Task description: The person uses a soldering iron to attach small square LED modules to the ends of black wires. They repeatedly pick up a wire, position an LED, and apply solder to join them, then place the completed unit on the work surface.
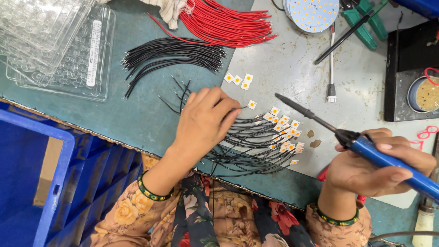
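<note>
Down at the middle of the surface (292,68) lies a pile of black wires with small square white chips (281,135) at their ends, fanned out near the front edge. The left hand (203,121) rests on the left part of this pile, fingers curled down and pinching a wire between the fingertips. The right hand (372,167) is clenched around the blue handle of a soldering iron (366,148), whose dark tip points up and to the left, just above the chips. Three loose chips (238,80) sit a little farther back on the pale mat. Beyond them a bundle of plain black wires (173,57) and a bundle of red wires (224,23) lie side by side. A round white board with yellow dots (311,13) sits at the far edge. Clear plastic trays (55,45) are stacked at far left, and a blue crate (59,183) stands below the surface edge.
</note>
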